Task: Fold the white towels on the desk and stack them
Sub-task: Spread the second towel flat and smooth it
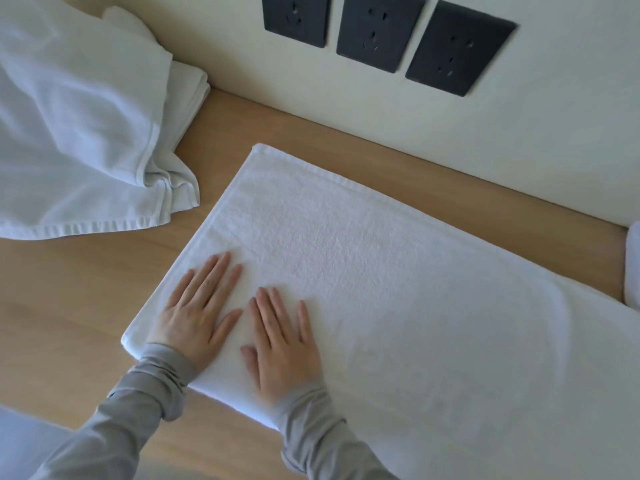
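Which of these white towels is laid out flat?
The big towel under the left hand and right hand; the heap of towels at the far left is rumpled.

The flat white terry towel [381, 271] lies on the light wooden bench [86, 271] and runs off the right side of the view. Both hands rest flat on its near-left end, the left hand [197, 310] just beside and left of the right hand [284, 344]. The crumpled white cloth pile [69, 133] lies at rear left, near the towel's corner. Three black wall sockets [377, 29] sit on the wall behind the bench. A white towel bundle [633, 265] lies at far right.
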